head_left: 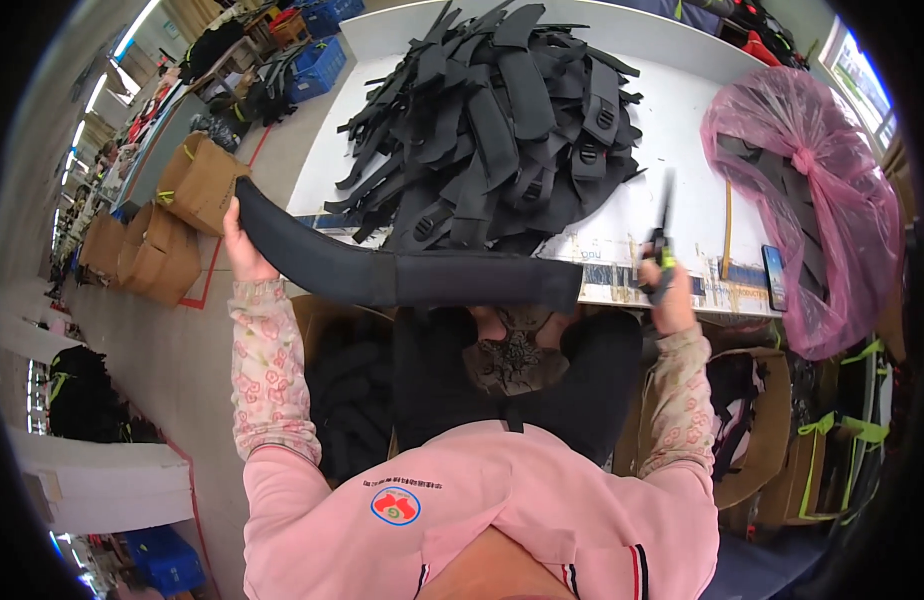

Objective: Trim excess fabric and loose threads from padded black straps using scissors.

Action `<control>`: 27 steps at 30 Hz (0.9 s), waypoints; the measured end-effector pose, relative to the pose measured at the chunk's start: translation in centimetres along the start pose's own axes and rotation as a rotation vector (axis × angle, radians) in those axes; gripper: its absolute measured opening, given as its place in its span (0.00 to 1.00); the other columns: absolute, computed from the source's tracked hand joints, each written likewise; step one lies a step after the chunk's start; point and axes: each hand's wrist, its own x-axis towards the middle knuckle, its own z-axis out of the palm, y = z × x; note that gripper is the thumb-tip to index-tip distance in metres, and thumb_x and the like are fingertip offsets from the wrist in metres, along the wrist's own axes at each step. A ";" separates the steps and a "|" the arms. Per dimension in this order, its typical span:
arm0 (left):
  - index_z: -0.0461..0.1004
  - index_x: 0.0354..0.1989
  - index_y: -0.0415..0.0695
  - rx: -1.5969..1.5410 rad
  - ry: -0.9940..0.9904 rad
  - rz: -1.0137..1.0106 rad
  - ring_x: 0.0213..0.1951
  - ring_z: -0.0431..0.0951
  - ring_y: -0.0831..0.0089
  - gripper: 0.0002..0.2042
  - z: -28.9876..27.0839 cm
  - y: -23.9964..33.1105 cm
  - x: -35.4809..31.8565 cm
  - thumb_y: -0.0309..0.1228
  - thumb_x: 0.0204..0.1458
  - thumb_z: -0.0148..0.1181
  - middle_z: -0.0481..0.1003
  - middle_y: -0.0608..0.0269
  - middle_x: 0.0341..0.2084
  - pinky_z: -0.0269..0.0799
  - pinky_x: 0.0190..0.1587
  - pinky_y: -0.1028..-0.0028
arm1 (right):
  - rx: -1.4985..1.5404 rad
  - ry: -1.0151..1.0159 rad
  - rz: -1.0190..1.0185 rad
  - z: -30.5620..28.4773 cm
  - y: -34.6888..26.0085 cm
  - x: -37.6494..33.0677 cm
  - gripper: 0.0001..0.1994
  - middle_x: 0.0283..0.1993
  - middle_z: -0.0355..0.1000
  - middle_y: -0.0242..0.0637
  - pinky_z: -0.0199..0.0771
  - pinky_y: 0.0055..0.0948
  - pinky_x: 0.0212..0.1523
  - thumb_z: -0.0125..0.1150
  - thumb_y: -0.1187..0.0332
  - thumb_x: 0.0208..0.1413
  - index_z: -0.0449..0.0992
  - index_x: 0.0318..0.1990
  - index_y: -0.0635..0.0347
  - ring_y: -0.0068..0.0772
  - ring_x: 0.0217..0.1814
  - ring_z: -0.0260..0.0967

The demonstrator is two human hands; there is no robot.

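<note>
A long, curved black padded strap [367, 274] stretches in front of me, from my left side across the table's near edge. My left hand [244, 248] grips its far-left end, with fingers wrapped round the edge. The strap's other end lies free near the table edge, apart from my right hand [670, 295]. That hand is closed on a pair of scissors [663, 245] with dark and yellow-green handles; the blades point away from me and are smeared by motion. Beyond the strap rises a large heap of black straps [502, 120], some with plastic buckles.
The heap lies on a white table [672, 110]. At right are a knotted pink plastic bag [847, 230] with black pieces inside, a phone [774, 278] and a yellowish strip [727, 230]. Cardboard boxes [162, 250] stand on the left floor; another box [767, 440] is beside my right arm.
</note>
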 end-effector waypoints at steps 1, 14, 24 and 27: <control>0.75 0.39 0.43 -0.005 -0.047 -0.069 0.33 0.79 0.70 0.16 0.0 -0.5 0.8 0.44 0.57 0.51 0.78 0.62 0.31 0.76 0.39 0.71 | -0.010 -0.087 0.074 1.5 0.1 -0.8 0.14 0.28 0.65 0.23 0.58 0.16 0.28 0.64 0.70 0.50 0.72 0.44 0.64 0.15 0.27 0.60; 0.76 0.40 0.43 0.027 -0.066 -0.192 0.29 0.78 0.71 0.20 -0.3 0.1 5.3 0.50 0.56 0.53 0.78 0.65 0.27 0.76 0.35 0.72 | -0.102 -0.944 0.279 16.5 3.5 -5.5 0.15 0.34 0.63 0.23 0.61 0.17 0.40 0.68 0.75 0.45 0.69 0.40 0.61 0.14 0.38 0.58; 0.72 0.37 0.44 -0.029 0.253 -0.555 0.31 0.77 0.66 0.28 -3.6 -12.7 -13.4 0.59 0.57 0.40 0.76 0.59 0.30 0.75 0.34 0.65 | 0.098 -0.629 0.267 23.3 6.6 -7.0 0.13 0.32 0.62 0.21 0.59 0.14 0.34 0.66 0.73 0.48 0.68 0.39 0.59 0.11 0.33 0.57; 0.70 0.46 0.41 -0.177 0.167 -0.564 0.38 0.76 0.65 0.29 -1.8 -15.8 -14.4 0.57 0.58 0.40 0.75 0.58 0.37 0.73 0.42 0.64 | 0.062 -0.700 0.190 23.9 8.5 -8.2 0.13 0.31 0.61 0.20 0.59 0.15 0.30 0.66 0.73 0.48 0.67 0.38 0.59 0.10 0.31 0.57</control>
